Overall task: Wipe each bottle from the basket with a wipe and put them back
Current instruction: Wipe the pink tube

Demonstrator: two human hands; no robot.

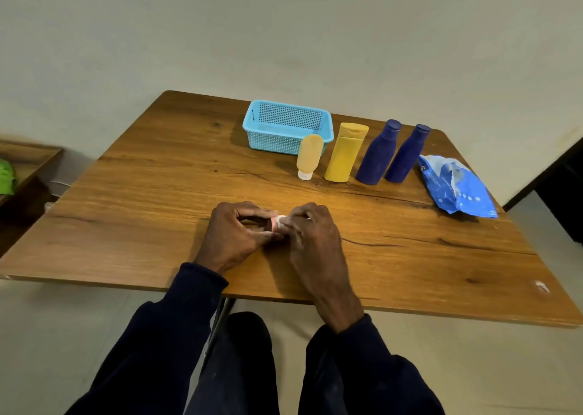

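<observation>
The left hand [239, 233] pinches a small pinkish bottle [273, 224] low over the wooden worktop [142, 193], and the right hand [312, 235] grips a white wipe [281, 220] against its end. Held by so little, the bottle could slip free and roll. Beyond, by the light blue plastic mesh basket [277, 145], a pale orange tube [309, 154] balanced on its cap, a yellow plastic bottle [345, 154], a dark blue bottle [377, 157] and its dark blue twin [407, 156] crowd together. A careless reach would likely topple several.

A small pink plastic bottle [273, 225] lies sideways in the left hand [235, 233]; a white wipe [281, 219] sits against its end, pinched by the right hand [314, 236].
</observation>
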